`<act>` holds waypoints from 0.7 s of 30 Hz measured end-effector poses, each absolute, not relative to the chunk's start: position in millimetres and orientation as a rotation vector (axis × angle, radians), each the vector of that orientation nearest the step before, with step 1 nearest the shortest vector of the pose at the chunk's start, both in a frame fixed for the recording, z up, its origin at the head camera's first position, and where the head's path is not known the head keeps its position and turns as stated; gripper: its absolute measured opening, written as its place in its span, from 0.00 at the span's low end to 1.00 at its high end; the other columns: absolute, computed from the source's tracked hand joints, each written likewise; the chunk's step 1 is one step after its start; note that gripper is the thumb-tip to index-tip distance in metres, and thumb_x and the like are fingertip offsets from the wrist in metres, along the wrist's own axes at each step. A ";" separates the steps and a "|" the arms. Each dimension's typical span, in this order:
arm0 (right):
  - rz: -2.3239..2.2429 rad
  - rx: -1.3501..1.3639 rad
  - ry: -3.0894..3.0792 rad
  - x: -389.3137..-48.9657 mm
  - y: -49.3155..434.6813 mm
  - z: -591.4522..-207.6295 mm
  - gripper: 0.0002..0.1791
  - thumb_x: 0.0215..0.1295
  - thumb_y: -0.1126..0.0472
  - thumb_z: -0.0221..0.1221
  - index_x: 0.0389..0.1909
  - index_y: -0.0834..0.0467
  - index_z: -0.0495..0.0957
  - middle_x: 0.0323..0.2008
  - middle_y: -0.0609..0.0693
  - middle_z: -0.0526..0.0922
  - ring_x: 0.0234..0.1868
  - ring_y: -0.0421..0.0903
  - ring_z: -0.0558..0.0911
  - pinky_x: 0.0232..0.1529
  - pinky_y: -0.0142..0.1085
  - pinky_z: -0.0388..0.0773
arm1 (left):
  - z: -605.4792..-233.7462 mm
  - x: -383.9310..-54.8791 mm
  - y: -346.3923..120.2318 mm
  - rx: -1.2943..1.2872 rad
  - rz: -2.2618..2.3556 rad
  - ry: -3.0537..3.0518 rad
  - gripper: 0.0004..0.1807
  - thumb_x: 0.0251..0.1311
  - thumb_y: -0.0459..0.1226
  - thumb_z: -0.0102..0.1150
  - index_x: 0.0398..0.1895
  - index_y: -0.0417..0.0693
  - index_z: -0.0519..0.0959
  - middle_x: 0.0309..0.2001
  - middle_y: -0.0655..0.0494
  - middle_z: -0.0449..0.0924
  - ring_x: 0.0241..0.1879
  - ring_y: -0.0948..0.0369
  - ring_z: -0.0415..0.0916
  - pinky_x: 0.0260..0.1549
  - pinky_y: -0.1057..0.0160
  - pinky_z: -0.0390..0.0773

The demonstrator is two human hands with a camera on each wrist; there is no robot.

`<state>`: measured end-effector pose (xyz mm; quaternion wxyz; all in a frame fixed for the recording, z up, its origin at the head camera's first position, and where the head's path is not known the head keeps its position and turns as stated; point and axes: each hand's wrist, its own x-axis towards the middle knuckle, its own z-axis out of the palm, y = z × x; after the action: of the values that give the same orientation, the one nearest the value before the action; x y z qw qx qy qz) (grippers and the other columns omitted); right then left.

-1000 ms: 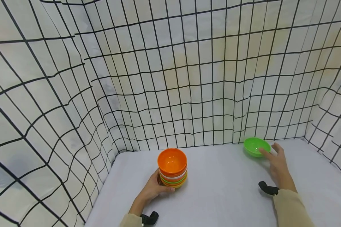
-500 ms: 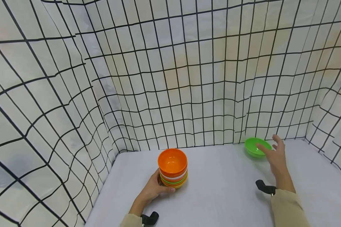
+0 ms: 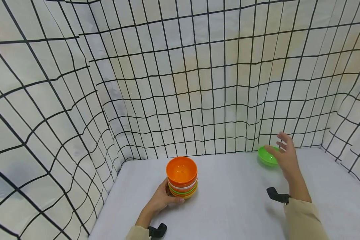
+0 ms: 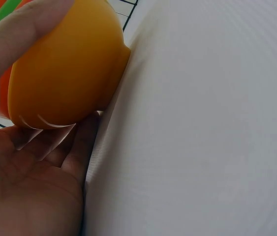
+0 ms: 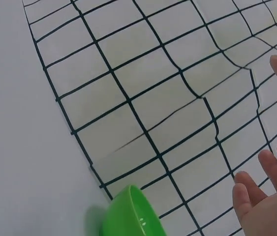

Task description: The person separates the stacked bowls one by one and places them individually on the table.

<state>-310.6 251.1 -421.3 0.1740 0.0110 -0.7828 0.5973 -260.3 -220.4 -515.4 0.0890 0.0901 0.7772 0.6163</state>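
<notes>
A stack of nested bowls [image 3: 182, 176] stands on the table, orange on top, with white, green and yellow rims below. My left hand [image 3: 162, 199] grips the stack low on its left side, thumb across the front. In the left wrist view the thumb and fingers lie around the yellow bottom bowl [image 4: 69, 69], whose foot is at the white surface. At the back right sits a single green bowl [image 3: 267, 157]. My right hand [image 3: 285, 158] is raised above and in front of it, fingers spread and holding nothing. The right wrist view shows the green bowl [image 5: 131, 216] apart from the fingertips.
A white cloth-covered table [image 3: 225, 193] spreads between the two hands. Behind it and along both sides rise white walls with a black grid [image 3: 204, 100]. Black wrist mounts [image 3: 278, 196] sit at both sleeves.
My right hand has let go of the green bowl, lifted off it and shifted a little left. The left hand and the stack stay in place.
</notes>
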 end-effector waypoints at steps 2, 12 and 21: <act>1.691 0.086 -2.239 -309.5 243.6 -416.5 0.51 0.70 0.51 0.65 0.83 0.50 0.42 0.80 0.60 0.52 0.76 0.63 0.58 0.78 0.60 0.57 | -515.7 -260.0 -220.3 0.266 1.834 2.312 0.51 0.44 0.39 0.84 0.73 0.58 0.65 0.69 0.57 0.74 0.73 0.51 0.66 0.79 0.42 0.58; 1.631 0.417 -2.314 -304.2 193.7 -402.1 0.48 0.68 0.56 0.67 0.81 0.54 0.48 0.76 0.58 0.62 0.73 0.59 0.67 0.73 0.59 0.65 | -515.6 -259.4 -219.9 0.281 1.829 2.320 0.51 0.45 0.40 0.84 0.73 0.59 0.64 0.69 0.57 0.73 0.73 0.51 0.67 0.78 0.42 0.59; 1.621 0.613 -2.343 -300.7 151.5 -404.3 0.48 0.64 0.58 0.70 0.80 0.52 0.53 0.74 0.56 0.65 0.72 0.60 0.70 0.74 0.61 0.65 | -515.7 -260.1 -219.6 0.269 1.825 2.325 0.51 0.44 0.41 0.84 0.73 0.60 0.65 0.69 0.58 0.74 0.73 0.51 0.66 0.78 0.41 0.58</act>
<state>-300.7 151.5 -404.3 0.1132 0.2089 -0.7988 0.5526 -260.1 -219.6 -515.7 0.0869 0.0902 0.7805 0.6125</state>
